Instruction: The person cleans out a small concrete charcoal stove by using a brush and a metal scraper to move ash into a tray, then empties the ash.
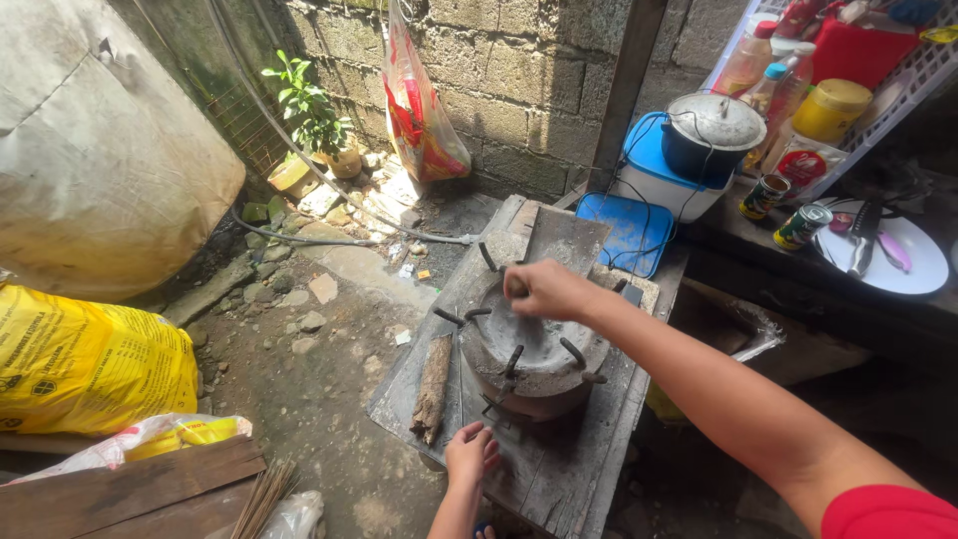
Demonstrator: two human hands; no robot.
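We are looking at backyard outdoor kitchen: clay stove (534,354) sitting on wooden bench (559,469), lidded pot (711,135), concrete-block wall (519,70), dirt ground (309,399).

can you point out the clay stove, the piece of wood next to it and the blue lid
clay stove (534,349), head view, on its grey round top between the metal prongs
piece of wood (433,387), head view, middle of the rough brown bark
blue lid (624,230), head view, on its flat upper face

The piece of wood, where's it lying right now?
In the head view the piece of wood lies on the grey board, just left of the round stove, above the left hand.
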